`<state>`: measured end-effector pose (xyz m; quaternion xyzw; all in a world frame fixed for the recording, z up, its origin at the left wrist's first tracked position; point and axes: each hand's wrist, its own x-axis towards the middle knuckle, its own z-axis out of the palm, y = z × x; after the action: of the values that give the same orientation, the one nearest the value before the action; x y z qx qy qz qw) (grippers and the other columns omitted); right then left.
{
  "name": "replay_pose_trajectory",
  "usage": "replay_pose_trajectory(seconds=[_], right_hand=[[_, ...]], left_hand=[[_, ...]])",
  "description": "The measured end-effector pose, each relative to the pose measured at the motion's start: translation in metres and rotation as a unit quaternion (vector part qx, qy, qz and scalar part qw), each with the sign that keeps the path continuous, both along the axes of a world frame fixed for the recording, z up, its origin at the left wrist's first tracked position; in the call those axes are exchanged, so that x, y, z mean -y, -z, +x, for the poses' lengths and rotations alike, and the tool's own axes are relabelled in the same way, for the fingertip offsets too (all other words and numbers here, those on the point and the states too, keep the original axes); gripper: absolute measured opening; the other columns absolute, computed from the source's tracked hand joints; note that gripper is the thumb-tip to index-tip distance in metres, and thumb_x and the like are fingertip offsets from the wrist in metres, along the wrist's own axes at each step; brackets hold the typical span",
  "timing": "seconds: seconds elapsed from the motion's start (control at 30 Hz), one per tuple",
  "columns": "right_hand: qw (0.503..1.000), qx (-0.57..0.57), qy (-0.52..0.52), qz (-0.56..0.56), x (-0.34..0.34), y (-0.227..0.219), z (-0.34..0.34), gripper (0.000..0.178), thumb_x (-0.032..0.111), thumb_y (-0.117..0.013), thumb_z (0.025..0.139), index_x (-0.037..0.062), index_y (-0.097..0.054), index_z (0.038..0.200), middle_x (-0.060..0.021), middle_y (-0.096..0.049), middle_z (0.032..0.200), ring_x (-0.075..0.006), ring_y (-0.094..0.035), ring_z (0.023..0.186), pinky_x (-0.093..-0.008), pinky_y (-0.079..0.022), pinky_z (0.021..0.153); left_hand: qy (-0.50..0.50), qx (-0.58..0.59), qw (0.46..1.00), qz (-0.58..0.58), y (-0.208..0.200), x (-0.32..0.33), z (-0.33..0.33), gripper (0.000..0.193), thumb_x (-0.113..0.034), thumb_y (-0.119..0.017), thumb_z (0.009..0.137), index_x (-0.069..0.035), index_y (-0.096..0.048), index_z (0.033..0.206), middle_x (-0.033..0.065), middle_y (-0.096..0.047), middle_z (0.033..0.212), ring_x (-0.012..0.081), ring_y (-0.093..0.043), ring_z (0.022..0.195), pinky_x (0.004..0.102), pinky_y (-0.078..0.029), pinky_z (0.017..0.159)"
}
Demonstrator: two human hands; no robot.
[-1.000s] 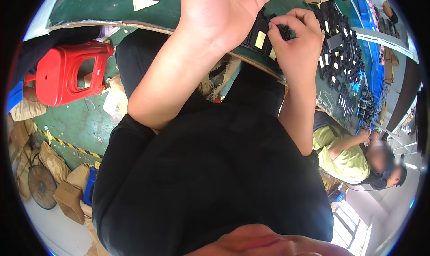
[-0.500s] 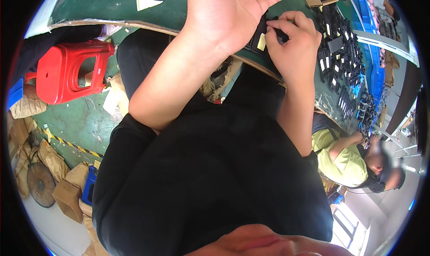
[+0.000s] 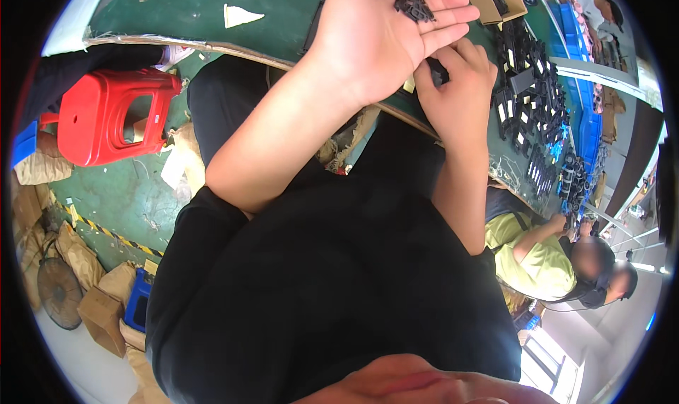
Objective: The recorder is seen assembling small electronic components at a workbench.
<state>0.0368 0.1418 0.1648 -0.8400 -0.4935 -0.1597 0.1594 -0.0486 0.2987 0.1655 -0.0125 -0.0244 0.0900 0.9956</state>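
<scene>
My left hand (image 3: 375, 43) lies palm up over the green table (image 3: 283, 23), its fingers stretched out and open. Across its fingers rests a small heap of little black parts (image 3: 414, 8), too small to name. Just beside and partly under those fingers is my right hand (image 3: 456, 96), thumb and fingertips drawn together. What they pinch is hidden. A dark piece (image 3: 438, 71) shows in the gap behind the right thumb, and a bit of a pale label (image 3: 409, 85) peeks out between the hands.
Many black parts with pale labels (image 3: 520, 100) cover the table on the right. A cardboard box (image 3: 495, 1) with black pieces stands at the far right. A red stool (image 3: 106, 121) is on the left. A person in a yellow-green top (image 3: 534, 262) works to the right.
My left hand has shifted slightly right and lower in view, so the black parts on it show fully. The right hand sits a little lower, its fingertips now partly covered.
</scene>
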Motion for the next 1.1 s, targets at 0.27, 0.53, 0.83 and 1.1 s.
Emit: replay_pose_trajectory(seconds=[0.27, 0.53, 0.83, 1.1], right_hand=[[0.987, -0.013, -0.044, 0.155, 0.015, -0.036, -0.008, 0.012, 0.003, -0.076, 0.075, 0.0079, -0.07, 0.084, -0.0051, -0.072, 0.091, -0.0248, -0.064, 0.082, -0.0347, -0.045, 0.079], [0.984, 0.008, -0.101, 0.144, -0.007, -0.046, -0.015, 0.021, 0.005, -0.084, 0.079, 0.0091, -0.078, 0.098, -0.0008, -0.074, 0.096, -0.022, -0.064, 0.091, -0.0341, -0.044, 0.084], [0.978, -0.055, -0.109, 0.17, -0.014, -0.049, -0.014, 0.015, 0.002, -0.082, 0.082, 0.0065, -0.076, 0.095, -0.0045, -0.074, 0.096, -0.0238, -0.066, 0.091, -0.0349, -0.048, 0.084], [0.989, -0.05, -0.06, 0.127, -0.023, -0.038, 0.003, 0.011, 0.007, -0.081, 0.081, 0.0091, -0.075, 0.09, -0.0019, -0.073, 0.102, -0.024, -0.065, 0.093, -0.039, -0.049, 0.087]], left_hand=[[-0.01, -0.046, 0.997, 0.059, -0.005, 0.007, 0.009, 0.043, -0.031, -0.049, 0.104, 0.008, -0.054, 0.122, 0.0304, -0.064, 0.128, 0.0401, -0.062, 0.128, 0.0492, -0.046, 0.115], [0.021, -0.051, 0.989, 0.134, -0.014, 0.016, 0.0, 0.056, -0.034, -0.047, 0.107, 0.013, -0.048, 0.138, 0.0277, -0.06, 0.137, 0.03, -0.062, 0.124, 0.0417, -0.049, 0.11], [0.035, 0.011, 0.988, 0.149, -0.01, -0.003, -0.005, 0.056, -0.033, -0.048, 0.108, 0.014, -0.049, 0.137, 0.0298, -0.058, 0.142, 0.0315, -0.062, 0.125, 0.0404, -0.049, 0.109], [-0.152, -0.046, 0.986, 0.045, -0.006, -0.042, -0.015, 0.022, -0.016, -0.056, 0.098, 0.001, -0.063, 0.11, 0.0145, -0.068, 0.112, 0.0326, -0.064, 0.118, 0.045, -0.048, 0.111]])
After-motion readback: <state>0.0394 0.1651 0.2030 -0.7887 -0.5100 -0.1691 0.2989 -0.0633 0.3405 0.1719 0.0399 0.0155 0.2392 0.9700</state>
